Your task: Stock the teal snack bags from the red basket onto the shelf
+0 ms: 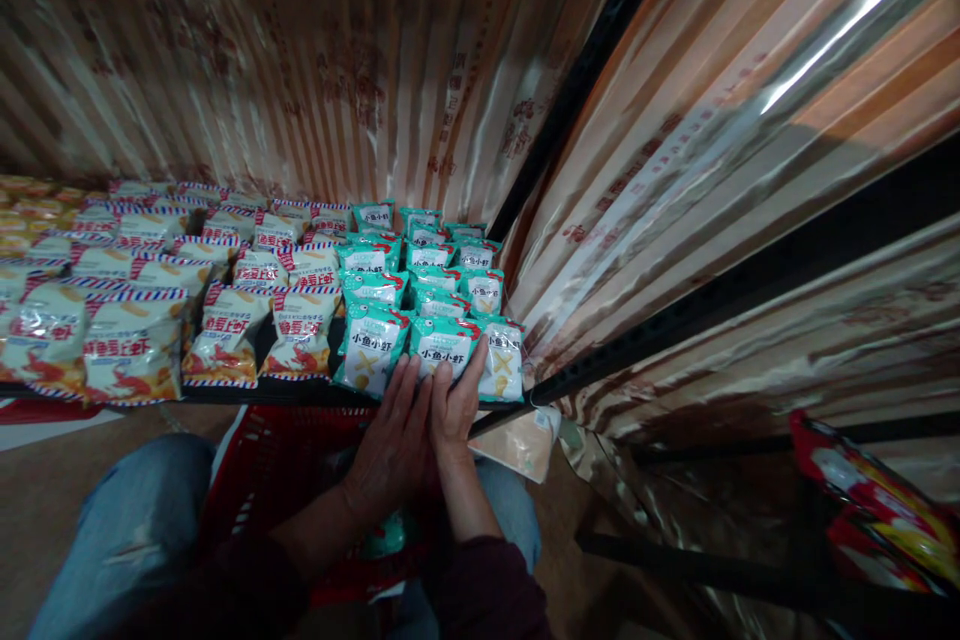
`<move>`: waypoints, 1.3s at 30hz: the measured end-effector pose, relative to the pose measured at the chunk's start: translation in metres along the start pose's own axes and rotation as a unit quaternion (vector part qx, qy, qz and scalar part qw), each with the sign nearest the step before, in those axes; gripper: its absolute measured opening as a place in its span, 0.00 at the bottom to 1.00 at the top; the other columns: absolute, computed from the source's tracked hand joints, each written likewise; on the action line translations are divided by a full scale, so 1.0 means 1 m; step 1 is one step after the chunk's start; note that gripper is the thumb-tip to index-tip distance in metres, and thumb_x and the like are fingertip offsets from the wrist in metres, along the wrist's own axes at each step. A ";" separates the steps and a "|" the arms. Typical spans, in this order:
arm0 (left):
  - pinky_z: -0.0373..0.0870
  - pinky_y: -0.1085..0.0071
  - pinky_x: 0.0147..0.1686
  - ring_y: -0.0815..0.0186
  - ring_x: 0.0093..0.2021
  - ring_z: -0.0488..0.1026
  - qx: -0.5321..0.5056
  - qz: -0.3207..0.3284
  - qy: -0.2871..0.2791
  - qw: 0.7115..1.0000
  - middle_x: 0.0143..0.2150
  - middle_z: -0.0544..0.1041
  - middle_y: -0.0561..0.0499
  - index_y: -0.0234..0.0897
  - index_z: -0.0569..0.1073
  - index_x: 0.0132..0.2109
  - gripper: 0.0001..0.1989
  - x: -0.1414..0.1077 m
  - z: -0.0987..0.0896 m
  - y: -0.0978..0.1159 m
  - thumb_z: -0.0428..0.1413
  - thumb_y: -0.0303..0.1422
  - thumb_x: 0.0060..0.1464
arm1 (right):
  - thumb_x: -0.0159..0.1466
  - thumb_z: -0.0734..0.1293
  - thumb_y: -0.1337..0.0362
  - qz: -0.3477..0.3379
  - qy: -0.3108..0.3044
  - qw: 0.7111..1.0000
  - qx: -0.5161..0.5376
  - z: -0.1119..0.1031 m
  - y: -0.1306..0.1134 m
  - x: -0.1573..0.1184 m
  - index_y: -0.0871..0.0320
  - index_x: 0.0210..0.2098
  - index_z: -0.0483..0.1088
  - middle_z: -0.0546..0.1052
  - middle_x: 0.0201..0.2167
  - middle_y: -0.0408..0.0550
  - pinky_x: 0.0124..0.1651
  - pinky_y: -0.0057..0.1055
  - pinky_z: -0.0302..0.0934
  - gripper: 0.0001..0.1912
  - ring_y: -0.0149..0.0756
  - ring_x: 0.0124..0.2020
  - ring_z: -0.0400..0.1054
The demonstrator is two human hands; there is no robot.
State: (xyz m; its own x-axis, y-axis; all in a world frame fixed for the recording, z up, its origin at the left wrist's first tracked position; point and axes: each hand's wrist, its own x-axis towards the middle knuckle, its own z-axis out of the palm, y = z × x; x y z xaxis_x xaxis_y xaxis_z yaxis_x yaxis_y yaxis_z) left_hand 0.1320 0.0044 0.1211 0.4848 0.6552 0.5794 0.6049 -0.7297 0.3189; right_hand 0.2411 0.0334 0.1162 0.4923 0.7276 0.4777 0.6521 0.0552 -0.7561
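left hand (390, 440) and right hand (454, 415) partly hide one teal packet (444, 336).

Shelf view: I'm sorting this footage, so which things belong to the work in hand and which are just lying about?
Likely in the work:
- left hand and right hand, both on the green-and-white packets
- red basket below

Probably just there:
- striped-edge bags
- pale package
- red-and-yellow packs

Both hands touch the middle teal-and-white packet (444, 345) at the shelf's front edge (300, 392), the left hand (394, 430) on its left side and the right hand (456, 400) on its right. Teal packets stand in rows behind it. Striped-edge snack bags (131, 345) fill the shelf to their left; a red basket (255, 480) sits below.
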 end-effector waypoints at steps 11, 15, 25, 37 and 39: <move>0.57 0.44 0.60 0.48 0.69 0.36 -0.021 0.013 0.016 1.000 0.69 0.42 0.31 0.30 0.33 0.68 0.37 0.001 0.004 -0.003 0.44 0.21 0.58 | 0.66 0.52 0.50 -0.002 -0.004 1.000 0.004 0.001 0.000 0.003 0.66 0.66 0.42 0.57 0.63 0.66 0.58 0.51 0.56 0.36 0.50 0.63 0.54; 0.55 0.43 0.60 0.48 0.69 0.34 -0.024 0.007 0.010 1.000 0.69 0.41 0.32 0.31 0.34 0.68 0.37 0.001 0.006 -0.004 0.44 0.20 0.57 | 0.65 0.51 0.50 0.015 -0.010 1.000 0.005 0.003 -0.001 0.005 0.67 0.66 0.43 0.59 0.62 0.67 0.57 0.51 0.57 0.36 0.51 0.62 0.56; 0.54 0.46 0.62 0.49 0.69 0.35 -0.036 -0.002 0.017 0.999 0.70 0.41 0.32 0.31 0.32 0.68 0.38 0.006 0.005 -0.002 0.45 0.20 0.56 | 0.66 0.51 0.51 -0.010 0.002 1.000 -0.009 0.008 0.001 0.011 0.65 0.66 0.39 0.56 0.63 0.65 0.60 0.50 0.54 0.36 0.48 0.64 0.52; 0.55 0.45 0.61 0.47 0.69 0.35 -0.019 -0.016 0.009 1.000 0.70 0.33 0.35 0.33 0.33 0.68 0.39 -0.003 0.004 0.002 0.45 0.20 0.56 | 0.67 0.53 0.53 -0.107 0.028 0.993 -0.040 0.003 0.009 0.004 0.61 0.67 0.38 0.53 0.65 0.63 0.62 0.52 0.50 0.34 0.46 0.66 0.46; 0.56 0.45 0.60 0.46 0.69 0.35 -0.017 -0.015 0.009 1.000 0.70 0.33 0.34 0.32 0.33 0.68 0.38 -0.003 0.004 0.001 0.46 0.22 0.57 | 0.67 0.53 0.54 -0.112 0.030 0.993 -0.038 0.003 0.009 0.004 0.61 0.67 0.38 0.53 0.65 0.63 0.62 0.52 0.51 0.34 0.46 0.67 0.46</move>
State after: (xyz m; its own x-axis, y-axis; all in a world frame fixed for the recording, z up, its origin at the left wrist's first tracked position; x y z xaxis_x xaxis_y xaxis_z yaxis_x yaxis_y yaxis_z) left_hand 0.1341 0.0022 0.1165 0.4552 0.6728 0.5832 0.5962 -0.7168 0.3616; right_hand 0.2476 0.0390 0.1102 0.3626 0.6601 0.6579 0.7896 0.1574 -0.5930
